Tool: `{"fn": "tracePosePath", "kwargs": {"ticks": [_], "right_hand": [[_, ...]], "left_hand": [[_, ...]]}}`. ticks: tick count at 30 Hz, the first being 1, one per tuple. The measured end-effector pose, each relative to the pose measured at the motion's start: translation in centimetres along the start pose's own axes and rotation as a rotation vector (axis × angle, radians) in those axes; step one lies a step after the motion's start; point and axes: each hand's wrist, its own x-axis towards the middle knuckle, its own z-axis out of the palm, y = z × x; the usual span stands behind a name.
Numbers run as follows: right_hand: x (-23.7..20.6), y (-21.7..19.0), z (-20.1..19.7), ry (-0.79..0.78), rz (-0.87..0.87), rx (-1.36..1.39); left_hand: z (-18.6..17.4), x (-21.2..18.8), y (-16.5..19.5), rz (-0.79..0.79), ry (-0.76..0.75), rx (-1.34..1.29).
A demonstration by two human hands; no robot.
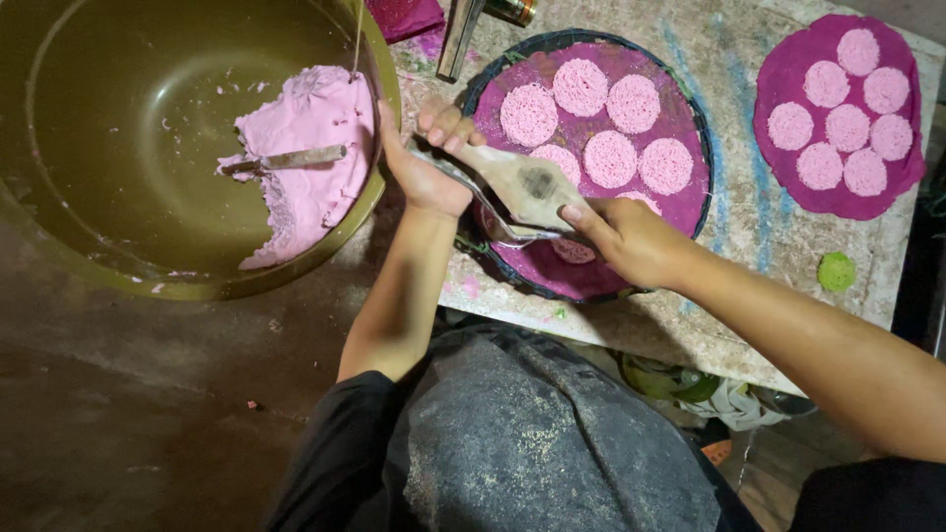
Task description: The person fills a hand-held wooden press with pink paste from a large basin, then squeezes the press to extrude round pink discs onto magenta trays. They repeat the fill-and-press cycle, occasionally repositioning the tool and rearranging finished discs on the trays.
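Pink dough discs (611, 158) dot a round tray (690, 118); both hands, left (426, 163) and right (626, 236), fingers clenched, grip a wooden press (527, 182).

no packages, labels, signs or screens show anywhere in this view.

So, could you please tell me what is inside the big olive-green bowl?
The olive-green bowl holds a mound of pink dough against its right wall, with a metal knife resting on it. Whatever lies beneath the dough is covered.
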Motion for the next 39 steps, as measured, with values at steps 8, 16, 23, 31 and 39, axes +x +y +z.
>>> {"fn": "tracePosePath", "kwargs": {"ticks": [8, 16, 23, 31, 39], "right_hand": [[-0.7, 1.2, -1.3, 0.144, 0.019, -0.193], [1.4, 1.2, 1.5, 0.304, -0.089, -0.126], [1.5, 3.9, 3.3, 0.18, -0.092, -0.11], [-3.4, 4.1, -6.2, 0.195, -0.135, -0.136], [-9.3, -3.1, -8.5, 0.358, -0.983, -0.447]], "left_hand": [[-0.4, 1.3, -3.5, -0.029, 0.101, -0.083], [1.3, 3.0, -0.4, 0.051, -0.002, 0.143], [0.2, 1.0, -1.5, 0.06, 0.225, 0.108], [7.1, -1.4, -2.2, -0.191, -0.452, 0.844], [16.9, -9.3, -1.4, -0.566, -0.913, 1.85]]}}
